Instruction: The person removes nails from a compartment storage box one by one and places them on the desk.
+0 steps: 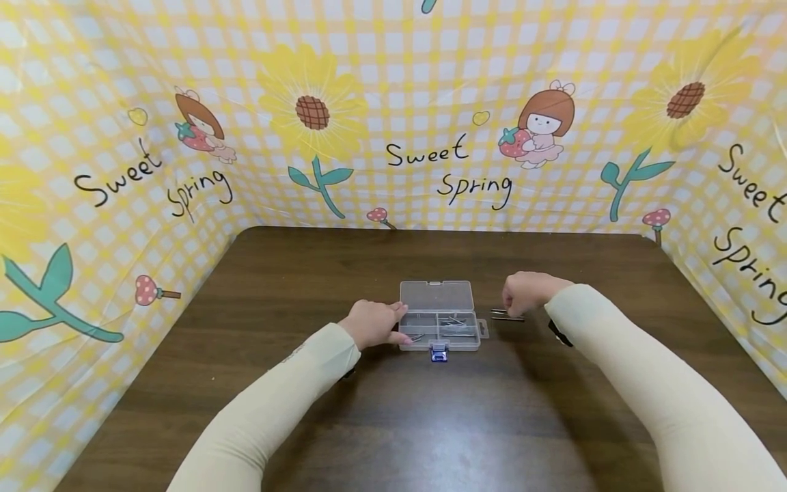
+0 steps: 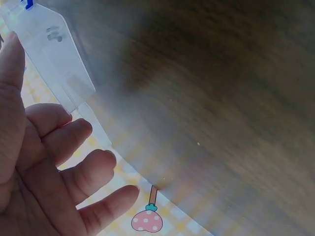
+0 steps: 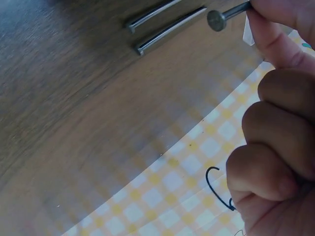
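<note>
A clear plastic compartment box (image 1: pixel 419 347) lies on the table with its lid (image 1: pixel 436 297) swung back. Several nails (image 1: pixel 460 335) rest in its right compartments, and a few more (image 1: pixel 418 337) lie at the front left. My left hand (image 1: pixel 371 322) holds the box's left end between thumb and index finger, its other fingers loosely bent. To the right of the box, my right hand (image 1: pixel 531 290) pinches a nail (image 3: pixel 229 17) between thumb and index finger, head outward, other fingers curled. Two nails (image 3: pixel 172 29) lie side by side on the table below that hand.
The brown wooden table (image 1: pixel 295 273) is backed by a yellow checked cloth (image 1: pixel 369 89) on three sides. A blue latch (image 1: pixel 439 354) sticks out from the box's front. A hanging tab (image 1: pixel 484 329) juts from its right side.
</note>
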A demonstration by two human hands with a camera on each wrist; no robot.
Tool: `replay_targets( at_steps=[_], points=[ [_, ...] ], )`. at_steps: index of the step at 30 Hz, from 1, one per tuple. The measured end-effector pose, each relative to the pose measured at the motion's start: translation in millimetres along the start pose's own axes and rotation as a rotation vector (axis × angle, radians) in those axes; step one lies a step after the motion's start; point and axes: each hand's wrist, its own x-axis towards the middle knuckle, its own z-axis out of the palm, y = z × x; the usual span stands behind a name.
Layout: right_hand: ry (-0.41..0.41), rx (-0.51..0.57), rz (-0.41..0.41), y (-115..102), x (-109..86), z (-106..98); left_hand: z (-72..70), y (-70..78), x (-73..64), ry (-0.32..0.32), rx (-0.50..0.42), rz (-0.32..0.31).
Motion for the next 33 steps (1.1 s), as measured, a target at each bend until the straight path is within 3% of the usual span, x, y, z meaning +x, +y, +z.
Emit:
replay_targets(
  at_steps=[8, 24, 33],
  points=[
    [0.001, -0.038, 0.091, 0, -2.9, 8, 0.5, 0.6, -3.4, 0.017, 0.004, 0.0],
    [0.098, -0.132, 0.08, 7, -1.7, 39, 1.8, 0.7, -0.8, 0.015, 0.01, 0.003],
    [0.116, -0.163, 0.059, 7, -0.3, 41, 1.7, 0.1, -2.8, 0.013, -0.016, 0.011]
  ],
)
